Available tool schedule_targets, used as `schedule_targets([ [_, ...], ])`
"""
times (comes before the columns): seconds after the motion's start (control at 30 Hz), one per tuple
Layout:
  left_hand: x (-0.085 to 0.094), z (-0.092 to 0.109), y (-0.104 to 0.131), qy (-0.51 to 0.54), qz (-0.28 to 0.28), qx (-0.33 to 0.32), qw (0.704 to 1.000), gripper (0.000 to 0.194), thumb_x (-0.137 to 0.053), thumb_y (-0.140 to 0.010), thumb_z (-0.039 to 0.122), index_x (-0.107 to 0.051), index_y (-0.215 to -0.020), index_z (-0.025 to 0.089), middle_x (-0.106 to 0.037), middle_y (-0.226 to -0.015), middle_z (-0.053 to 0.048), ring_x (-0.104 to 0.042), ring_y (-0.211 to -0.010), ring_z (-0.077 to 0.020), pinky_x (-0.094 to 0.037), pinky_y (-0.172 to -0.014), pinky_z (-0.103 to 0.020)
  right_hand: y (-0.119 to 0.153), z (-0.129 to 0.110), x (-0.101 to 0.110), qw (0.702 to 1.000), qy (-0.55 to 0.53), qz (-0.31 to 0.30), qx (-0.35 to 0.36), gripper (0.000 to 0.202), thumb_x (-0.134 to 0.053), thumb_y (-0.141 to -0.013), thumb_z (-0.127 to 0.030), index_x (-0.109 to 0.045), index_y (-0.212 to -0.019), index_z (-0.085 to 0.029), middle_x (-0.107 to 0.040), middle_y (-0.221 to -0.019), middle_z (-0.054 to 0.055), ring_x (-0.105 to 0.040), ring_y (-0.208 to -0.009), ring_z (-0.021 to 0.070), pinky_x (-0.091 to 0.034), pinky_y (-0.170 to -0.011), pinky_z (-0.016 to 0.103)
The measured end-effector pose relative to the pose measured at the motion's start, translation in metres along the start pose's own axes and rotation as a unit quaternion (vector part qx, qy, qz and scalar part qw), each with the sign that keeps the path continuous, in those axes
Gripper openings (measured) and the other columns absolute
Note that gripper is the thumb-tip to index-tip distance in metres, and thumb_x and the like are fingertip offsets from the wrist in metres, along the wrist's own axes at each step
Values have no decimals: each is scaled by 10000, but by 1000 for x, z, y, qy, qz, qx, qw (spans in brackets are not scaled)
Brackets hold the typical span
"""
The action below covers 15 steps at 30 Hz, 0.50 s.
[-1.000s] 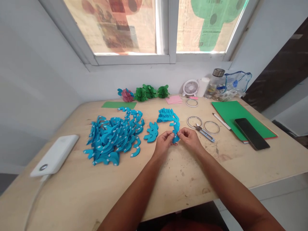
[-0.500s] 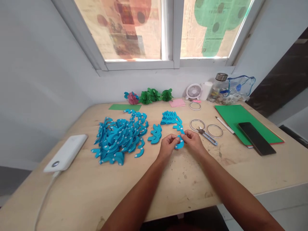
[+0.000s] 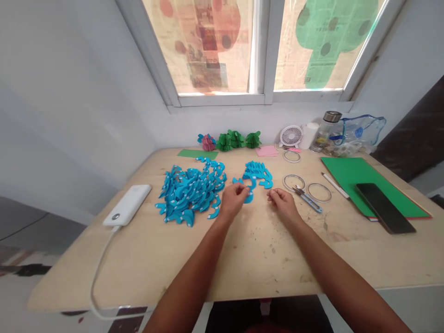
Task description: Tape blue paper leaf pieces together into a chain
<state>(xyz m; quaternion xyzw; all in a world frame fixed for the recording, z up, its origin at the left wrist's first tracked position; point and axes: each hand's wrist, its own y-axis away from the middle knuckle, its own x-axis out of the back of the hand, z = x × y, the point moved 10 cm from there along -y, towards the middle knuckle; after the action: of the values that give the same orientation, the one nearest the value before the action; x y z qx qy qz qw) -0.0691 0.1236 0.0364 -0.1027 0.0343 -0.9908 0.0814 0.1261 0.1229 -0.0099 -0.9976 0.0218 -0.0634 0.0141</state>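
My left hand [image 3: 234,200] pinches a curved blue paper piece [image 3: 249,198] with a white patch, at the middle of the table. Thumb and fingertips pressed together, my right hand [image 3: 282,202] is a short way to the right, apart from that piece; whatever its pinch holds is too small to make out. Just beyond the hands lies a cluster of folded blue paper pieces [image 3: 257,171]. To the left spreads a large heap of blue paper arcs [image 3: 189,192] with white patches. A few more blue pieces are partly hidden behind my left hand.
At left sits a white power bank [image 3: 127,205] with a cable. On the right are metal rings [image 3: 319,193], a utility knife [image 3: 308,200], a pen [image 3: 335,185], green sheets [image 3: 367,178] and a phone [image 3: 385,207]. Paper pompoms [image 3: 236,138], a small fan [image 3: 291,136] and a bottle [image 3: 326,132] line the wall.
My hands have parted: the right has let go of the blue paper piece and moved right, while the left keeps hold of it. The whole view has shifted.
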Motion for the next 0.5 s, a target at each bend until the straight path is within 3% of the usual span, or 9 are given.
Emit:
schedule_targets([
  [0.1,73,3,-4,-139,121,-30,982,90,-603,-633,257,-643,-627,177,-599,-598,-10,-523,-600,-155,-385,-574,-252,1,-1,-2,999,49,-7,21,290,-496,-754,-426,-607,-738,-158,-588,-639,18,-473,-544,122,-357,-513,231],
  [0.17,123,11,10,-189,248,-35,949,193,-618,-617,253,-662,-789,178,-615,-689,-18,-515,-620,-159,-400,-619,-274,1,-2,-3,996,77,-10,37,276,-483,-755,-403,-611,-733,-159,-601,-649,21,-494,-567,132,-370,-539,239],
  [0.23,144,25,31,-147,305,-30,940,340,-621,-620,264,-636,-949,180,-622,-783,-26,-506,-608,-147,-412,-614,-278,1,-2,-4,994,102,-9,48,263,-478,-751,-387,-611,-723,-161,-608,-652,21,-504,-575,139,-373,-550,245],
  [0.3,131,45,54,-14,264,-33,964,289,-605,-658,299,-634,-920,182,-616,-771,-29,-508,-593,-139,-415,-579,-267,2,-3,-4,990,127,-4,66,241,-476,-749,-363,-613,-727,-166,-616,-662,21,-520,-600,150,-384,-578,254],
  [0.4,56,86,91,136,16,-34,990,155,-606,-705,331,-664,-762,200,-615,-654,-31,-537,-588,-154,-437,-597,-286,4,-7,-4,983,152,3,103,206,-466,-753,-317,-616,-746,-176,-632,-698,25,-545,-659,167,-400,-636,270],
  [0.47,20,90,124,175,-85,-5,981,214,-578,-737,394,-683,-703,210,-619,-613,-56,-574,-625,-200,-450,-609,-324,5,-8,-4,980,162,7,117,195,-462,-753,-297,-619,-747,-182,-637,-709,29,-547,-670,170,-401,-642,271],
  [0.5,11,85,139,193,-110,-3,975,249,-593,-715,445,-688,-672,219,-612,-575,-61,-583,-622,-221,-447,-574,-332,5,-8,-4,979,168,8,120,194,-461,-753,-291,-623,-753,-184,-640,-715,30,-547,-676,171,-400,-643,269],
])
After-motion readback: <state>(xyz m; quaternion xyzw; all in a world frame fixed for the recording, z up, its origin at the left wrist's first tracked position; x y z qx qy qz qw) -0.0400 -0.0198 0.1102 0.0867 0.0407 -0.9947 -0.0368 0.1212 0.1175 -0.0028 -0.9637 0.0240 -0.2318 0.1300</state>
